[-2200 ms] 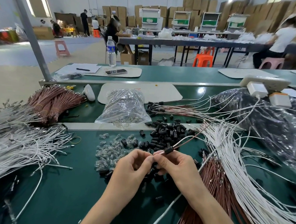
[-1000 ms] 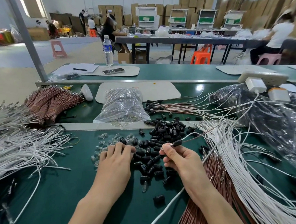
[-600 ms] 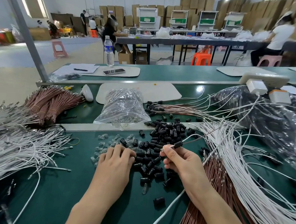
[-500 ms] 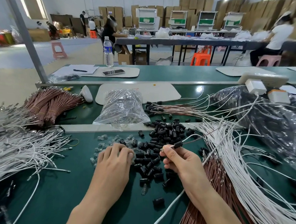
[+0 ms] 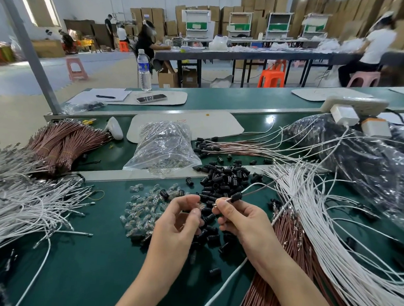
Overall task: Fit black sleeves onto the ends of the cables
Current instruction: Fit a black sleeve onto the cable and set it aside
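Holding both hands close together just above the green bench (image 5: 83,264), fingertips nearly meeting. Pinching with the right hand (image 5: 241,224) the end of a white cable (image 5: 249,187), with a black sleeve (image 5: 236,197) sitting on it just behind the bare metal tip (image 5: 215,204). Curling the left hand (image 5: 180,224), thumb and forefinger closing on a small clear piece (image 5: 199,208), which is blurred.

Working right over a loose scatter of black sleeves (image 5: 223,175), thickest toward the metal rail (image 5: 105,174) crossing the bench. Bordering that scatter on its left side, a spill of clear pieces (image 5: 143,208), the two mixing at the edge.

Finding bare green surface mainly at the near left, between the left forearm and the fan of white cables (image 5: 16,200) spreading in from the left edge. Being hemmed in on the right by brown cables (image 5: 278,287) and more white ones (image 5: 321,231) running from the near edge toward the far right.

Looking past the rail at a clear plastic bag (image 5: 163,148), slumped and holding small glinting parts too fine to name. Seeing tied brown bundles (image 5: 59,144) to its left and a large dark bag (image 5: 372,168) far right, its contents hidden.
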{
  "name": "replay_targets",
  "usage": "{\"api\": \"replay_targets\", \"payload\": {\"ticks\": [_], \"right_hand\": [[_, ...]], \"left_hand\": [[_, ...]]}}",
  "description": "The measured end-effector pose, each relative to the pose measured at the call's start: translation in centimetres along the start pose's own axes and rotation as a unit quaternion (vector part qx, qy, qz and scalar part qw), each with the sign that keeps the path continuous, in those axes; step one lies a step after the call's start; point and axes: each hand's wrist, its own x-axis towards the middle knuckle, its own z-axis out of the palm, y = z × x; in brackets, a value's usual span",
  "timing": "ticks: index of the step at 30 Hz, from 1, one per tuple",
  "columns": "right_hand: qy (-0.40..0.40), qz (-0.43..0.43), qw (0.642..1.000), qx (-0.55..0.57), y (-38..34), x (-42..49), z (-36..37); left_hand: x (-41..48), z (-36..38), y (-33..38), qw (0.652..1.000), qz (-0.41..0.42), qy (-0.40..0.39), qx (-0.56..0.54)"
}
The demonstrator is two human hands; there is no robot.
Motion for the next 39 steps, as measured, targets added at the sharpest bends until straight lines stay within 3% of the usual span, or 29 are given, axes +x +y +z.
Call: {"api": "replay_targets", "payload": {"ticks": [39], "right_hand": [[-0.034, 0.016, 0.998, 0.057, 0.5, 0.2, 0.1]], "left_hand": [[-0.4, 0.5, -0.9, 0.999, 0.040, -0.006, 0.002]]}}
